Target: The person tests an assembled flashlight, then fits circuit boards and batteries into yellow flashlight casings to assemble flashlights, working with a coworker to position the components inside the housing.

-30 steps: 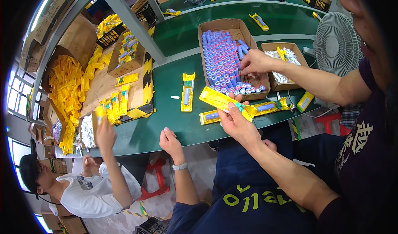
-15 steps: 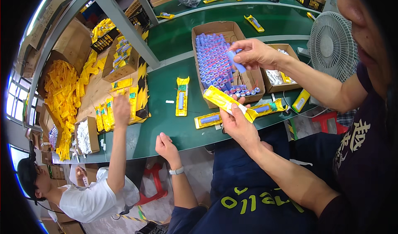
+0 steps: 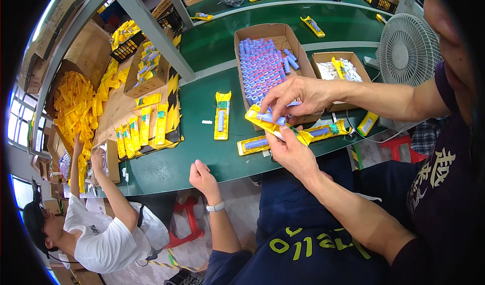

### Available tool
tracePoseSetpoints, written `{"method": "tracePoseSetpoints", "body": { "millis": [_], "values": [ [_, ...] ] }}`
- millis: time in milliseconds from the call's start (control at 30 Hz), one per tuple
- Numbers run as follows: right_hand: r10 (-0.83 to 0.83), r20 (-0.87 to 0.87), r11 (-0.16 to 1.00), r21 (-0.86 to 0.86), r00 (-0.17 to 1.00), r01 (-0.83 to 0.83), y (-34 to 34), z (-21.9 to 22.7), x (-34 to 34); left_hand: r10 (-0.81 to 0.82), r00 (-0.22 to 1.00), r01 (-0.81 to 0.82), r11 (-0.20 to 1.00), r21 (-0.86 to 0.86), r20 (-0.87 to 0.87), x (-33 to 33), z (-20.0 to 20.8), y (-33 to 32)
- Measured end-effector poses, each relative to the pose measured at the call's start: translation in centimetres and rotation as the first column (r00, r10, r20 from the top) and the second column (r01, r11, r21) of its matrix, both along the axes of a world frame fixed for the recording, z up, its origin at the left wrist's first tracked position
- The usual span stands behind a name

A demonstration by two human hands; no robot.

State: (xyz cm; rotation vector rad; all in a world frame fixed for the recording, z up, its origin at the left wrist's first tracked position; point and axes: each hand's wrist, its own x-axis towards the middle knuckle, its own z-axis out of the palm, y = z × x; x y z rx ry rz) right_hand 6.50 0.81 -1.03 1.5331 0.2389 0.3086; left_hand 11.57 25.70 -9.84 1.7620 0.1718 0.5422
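My left hand [image 3: 204, 180], with a pale watch on its wrist, hovers by the near edge of the green bench [image 3: 172, 171]. Its fingers are curled in, thumb on top, and nothing shows in them. A small patch of skin behind the co-worker's forearm seems to be my right hand [image 3: 327, 177]; its fingers are hidden. To the right, a co-worker's hands hold a yellow plastic casing [image 3: 255, 114] and set a blue cylindrical battery cell [image 3: 270, 119] on it. Beyond my left hand lies a yellow casing [image 3: 221, 115] holding a cell and a green board.
Behind these hands stands a cardboard box of battery cells [image 3: 260, 65]. A box of white parts [image 3: 348, 70] and a fan [image 3: 408, 50] are at right. Filled casings [image 3: 141, 126] and a heap of yellow casings [image 3: 76, 100] are at left, near another person [image 3: 111, 229].
The co-worker's upper hand has brought the cell down from over the box to the yellow casing. The person at left has moved a hand from the casings to a small box. My left hand stays put.
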Motion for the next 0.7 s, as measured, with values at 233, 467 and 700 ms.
{"method": "tracePoseSetpoints", "body": {
  "millis": [233,467,700],
  "values": [
    [-0.031,0.014,0.935,-0.354,0.999,0.034,-1.1,0.7,0.1,0.011,0.999,-0.012,1.000,0.027,0.043,0.2,-0.5,0.3],
    [-0.089,0.024,0.987,-0.132,0.996,0.092,-1.7,-1.0,0.0,-0.003,1.000,0.003,1.000,0.015,0.012,0.1,-0.1,-0.1],
    [-0.026,-0.070,0.692,0.719,0.997,0.068,-1.3,0.1,-0.3,-0.007,1.000,0.007,1.000,0.021,0.016,0.1,0.0,-0.1]
  ]
}}
